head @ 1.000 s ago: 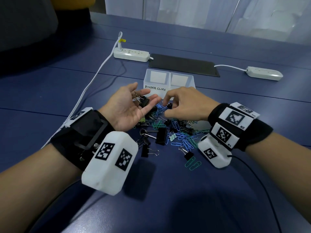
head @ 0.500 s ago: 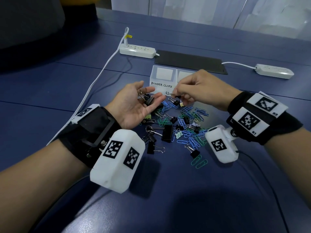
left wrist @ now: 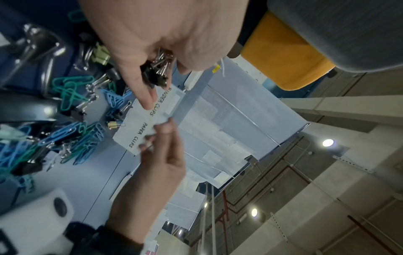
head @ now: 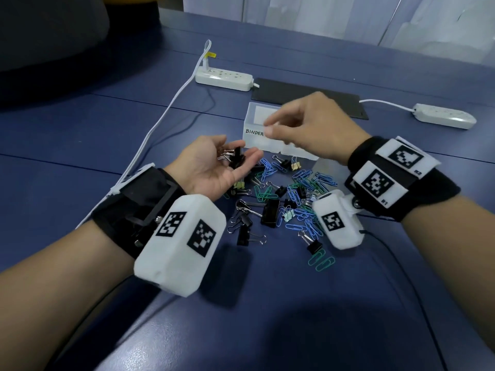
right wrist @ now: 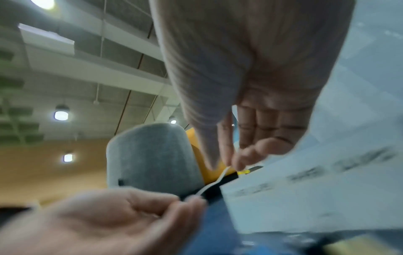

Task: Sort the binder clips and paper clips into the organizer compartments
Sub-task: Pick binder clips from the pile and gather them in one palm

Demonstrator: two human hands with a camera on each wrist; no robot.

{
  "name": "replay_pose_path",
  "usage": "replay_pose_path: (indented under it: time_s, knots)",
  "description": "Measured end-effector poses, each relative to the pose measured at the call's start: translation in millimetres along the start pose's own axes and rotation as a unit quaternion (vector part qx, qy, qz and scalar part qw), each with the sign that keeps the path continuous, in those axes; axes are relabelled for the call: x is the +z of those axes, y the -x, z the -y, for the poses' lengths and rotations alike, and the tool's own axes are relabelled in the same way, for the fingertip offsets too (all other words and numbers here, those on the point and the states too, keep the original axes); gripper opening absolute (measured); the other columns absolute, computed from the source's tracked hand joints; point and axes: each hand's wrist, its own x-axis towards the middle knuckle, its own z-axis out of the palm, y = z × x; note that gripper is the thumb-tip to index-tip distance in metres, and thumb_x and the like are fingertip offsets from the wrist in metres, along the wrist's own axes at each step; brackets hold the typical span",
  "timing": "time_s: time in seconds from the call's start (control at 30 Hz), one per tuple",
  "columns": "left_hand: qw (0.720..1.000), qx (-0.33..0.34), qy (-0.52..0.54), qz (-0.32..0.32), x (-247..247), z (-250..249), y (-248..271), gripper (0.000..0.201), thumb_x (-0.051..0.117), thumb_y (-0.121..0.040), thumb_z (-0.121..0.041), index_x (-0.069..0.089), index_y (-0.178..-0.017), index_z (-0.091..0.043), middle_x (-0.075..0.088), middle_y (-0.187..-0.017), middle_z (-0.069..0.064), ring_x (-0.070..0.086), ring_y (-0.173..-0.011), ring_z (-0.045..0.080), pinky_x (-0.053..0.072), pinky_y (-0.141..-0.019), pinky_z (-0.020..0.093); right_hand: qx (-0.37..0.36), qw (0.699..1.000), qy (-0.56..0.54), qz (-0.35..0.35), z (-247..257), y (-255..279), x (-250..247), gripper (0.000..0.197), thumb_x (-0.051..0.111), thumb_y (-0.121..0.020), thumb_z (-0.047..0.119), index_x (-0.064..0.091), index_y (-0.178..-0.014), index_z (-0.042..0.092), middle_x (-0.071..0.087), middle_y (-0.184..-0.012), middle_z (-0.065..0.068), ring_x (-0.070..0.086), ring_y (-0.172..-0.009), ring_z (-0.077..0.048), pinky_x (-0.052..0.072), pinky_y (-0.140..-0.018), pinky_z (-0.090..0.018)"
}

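My left hand lies palm up left of the pile, fingers cupped round several black and silver binder clips, also seen between thumb and fingers in the left wrist view. My right hand hovers over the clear organizer, above the compartment labelled BINDER CLIPS. Its thumb and index finger stand slightly apart with nothing visible between them. A mixed pile of blue and green paper clips and black binder clips lies on the blue table in front of the organizer.
Behind the organizer lie a black pad, a white power strip with its cable running toward my left arm, and a second strip at the right. A grey chair back stands far left.
My right hand lifted a small binder clip off the pile and moved up and left over the organizer; the clip no longer shows in its fingers. The left hand stayed put.
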Motion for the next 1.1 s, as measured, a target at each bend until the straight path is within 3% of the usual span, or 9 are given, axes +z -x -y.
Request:
replay_pose_path:
  time_s: [0.1, 0.23, 0.33, 0.5, 0.63, 0.73, 0.83, 0.93, 1.1]
  knots:
    - [1.0, 0.004, -0.002, -0.003, -4, -4, 2, 0.033, 0.035, -0.102, -0.022, 0.054, -0.09, 0.003, 0.058, -0.113, 0.03, 0.065, -0.091, 0.039, 0.056, -0.076, 0.045, 0.041, 0.987, 0.15, 0.045, -19, 10, -6, 0.018, 0.072, -0.08, 0.025, 0.075, -0.097, 0.02, 0.071, -0.083, 0.001, 0.06, -0.073, -0.01, 0.042, -0.074, -0.021]
    - [1.0, 0.008, -0.003, -0.002, -4, -6, 2, 0.033, 0.037, -0.102, -0.024, 0.055, -0.092, 0.002, 0.059, -0.111, 0.03, 0.067, -0.094, 0.037, 0.058, -0.077, 0.042, 0.051, 0.973, 0.209, 0.081, -31, 21, 8, 0.022, 0.069, -0.083, 0.029, 0.071, -0.104, 0.021, 0.069, -0.098, -0.007, 0.064, -0.083, -0.022, 0.05, -0.075, -0.03]
    - [1.0, 0.009, -0.006, -0.008, -1, -4, 0, 0.033, 0.039, -0.101, -0.025, 0.055, -0.091, 0.002, 0.06, -0.106, 0.029, 0.065, -0.103, 0.036, 0.059, -0.075, 0.04, 0.036, 0.97, 0.234, 0.061, -27, 16, 11, 0.012, 0.071, -0.08, 0.03, 0.067, -0.084, 0.02, 0.066, -0.097, -0.009, 0.064, -0.082, -0.028, 0.053, -0.072, -0.035]
    - [1.0, 0.013, -0.019, -0.012, 1, 0, -1, 0.034, 0.039, -0.101, -0.026, 0.055, -0.092, 0.002, 0.057, -0.102, 0.026, 0.064, -0.102, 0.035, 0.058, -0.075, 0.042, 0.029, 0.973, 0.224, 0.051, -24, 9, 17, 0.024, 0.076, -0.074, 0.024, 0.052, -0.071, 0.021, 0.061, -0.088, -0.006, 0.061, -0.079, -0.028, 0.049, -0.067, -0.034]
    - [0.999, 0.019, -0.027, -0.017, 2, 1, -3, 0.034, 0.039, -0.101, -0.026, 0.055, -0.092, 0.002, 0.057, -0.1, 0.025, 0.063, -0.1, 0.035, 0.058, -0.077, 0.043, 0.029, 0.976, 0.204, 0.069, -24, 6, 18, 0.01, 0.072, -0.075, 0.008, 0.064, -0.076, 0.015, 0.062, -0.078, -0.005, 0.063, -0.074, -0.024, 0.052, -0.067, -0.032]
    - [0.999, 0.019, -0.028, -0.019, 1, 1, -5, 0.034, 0.04, -0.101, -0.027, 0.055, -0.092, 0.002, 0.056, -0.104, 0.025, 0.064, -0.099, 0.035, 0.058, -0.079, 0.041, 0.035, 0.979, 0.182, 0.082, -23, 7, 16, 0.011, 0.067, -0.076, 0.0, 0.067, -0.08, 0.01, 0.064, -0.072, -0.002, 0.063, -0.073, -0.021, 0.051, -0.066, -0.03]
    - [0.999, 0.02, -0.031, -0.02, 0, 0, -5, 0.034, 0.04, -0.101, -0.027, 0.056, -0.092, 0.002, 0.057, -0.105, 0.024, 0.065, -0.099, 0.035, 0.058, -0.08, 0.041, 0.048, 0.983, 0.154, 0.084, -23, 8, 14, 0.023, 0.07, -0.075, 0.003, 0.061, -0.094, 0.011, 0.068, -0.08, -0.006, 0.063, -0.079, -0.023, 0.054, -0.074, -0.036]
    - [0.999, 0.021, -0.032, -0.019, -1, -1, -5, 0.034, 0.04, -0.101, -0.027, 0.056, -0.094, 0.002, 0.057, -0.106, 0.024, 0.065, -0.104, 0.034, 0.058, -0.083, 0.039, 0.045, 0.983, 0.153, 0.091, -23, 5, 16, 0.035, 0.077, -0.072, 0.016, 0.06, -0.103, 0.017, 0.067, -0.082, -0.002, 0.057, -0.075, -0.017, 0.051, -0.073, -0.033]
    - [0.999, 0.018, -0.037, -0.015, -2, -2, -6, 0.032, 0.041, -0.1, -0.027, 0.056, -0.096, 0.001, 0.056, -0.123, 0.026, 0.063, -0.111, 0.034, 0.058, -0.082, 0.04, 0.037, 0.98, 0.173, 0.092, -21, 1, 19, 0.015, 0.073, -0.078, 0.018, 0.073, -0.092, 0.012, 0.068, -0.083, -0.005, 0.057, -0.075, -0.017, 0.047, -0.07, -0.027]
